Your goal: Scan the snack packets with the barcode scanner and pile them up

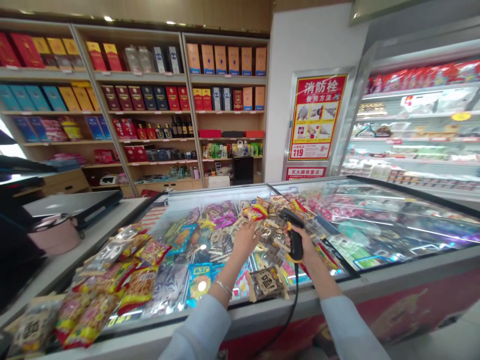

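Observation:
My right hand [308,244] is wrapped around the grip of a black barcode scanner [296,241] with yellow trim. Its cable runs down over the freezer's front edge. My left hand [245,239], a bracelet on its wrist, reaches over a pile of small snack bags on the glass, its fingers apart. Just beyond those fingers lies a red and yellow snack bag [259,209]; whether they touch it is hard to see. Nearer me, between my forearms, a brown snack bag [267,283] with a beige label rests at the glass's front edge.
Under my hands is a glass-topped chest freezer [174,325] with frozen goods inside. Several snack bags [138,285] are heaped on its left part. A pink container [56,234] stands on the left counter. Behind are shelves of boxes [215,59] and a lit display fridge [416,117].

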The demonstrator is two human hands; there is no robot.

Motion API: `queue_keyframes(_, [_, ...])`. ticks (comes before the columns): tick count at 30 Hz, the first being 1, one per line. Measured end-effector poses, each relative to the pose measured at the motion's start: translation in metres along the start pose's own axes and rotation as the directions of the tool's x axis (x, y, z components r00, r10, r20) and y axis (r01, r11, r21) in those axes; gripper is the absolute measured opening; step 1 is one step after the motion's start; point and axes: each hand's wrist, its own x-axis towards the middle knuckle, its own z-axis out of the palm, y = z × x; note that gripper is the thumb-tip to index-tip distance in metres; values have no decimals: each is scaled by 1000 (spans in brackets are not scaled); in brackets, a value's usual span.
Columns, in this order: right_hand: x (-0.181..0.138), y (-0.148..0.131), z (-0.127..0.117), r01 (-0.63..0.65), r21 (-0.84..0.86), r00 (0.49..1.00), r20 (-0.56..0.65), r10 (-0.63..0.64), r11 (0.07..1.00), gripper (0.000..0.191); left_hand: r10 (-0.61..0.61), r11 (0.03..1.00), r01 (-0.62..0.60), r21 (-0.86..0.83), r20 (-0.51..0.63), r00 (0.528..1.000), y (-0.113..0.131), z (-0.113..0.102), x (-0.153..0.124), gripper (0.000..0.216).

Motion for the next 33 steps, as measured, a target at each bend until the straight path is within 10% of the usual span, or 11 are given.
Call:
queue_keyframes(7, [3,-6,-19,63,123,997,-49,-58,990,23,-1,1000,-1,20,79,997,-6,29,8,69])
queue_keyframes(15, [9,-1,-20,-10,89,998,-63,15,996,17,-12,996,6,84,75,997,-10,14,4,80])
queue_keyframes(21, [5,-5,-12,-92,60,987,-127,99,994,14,-155,967,158,-200,31,987,-31,4,10,71])
queue_keyframes(33, [1,-8,-7,-111,1,992,-57,111,994,16,-204,195,101,-976,60,977,-37,-17,12,67])
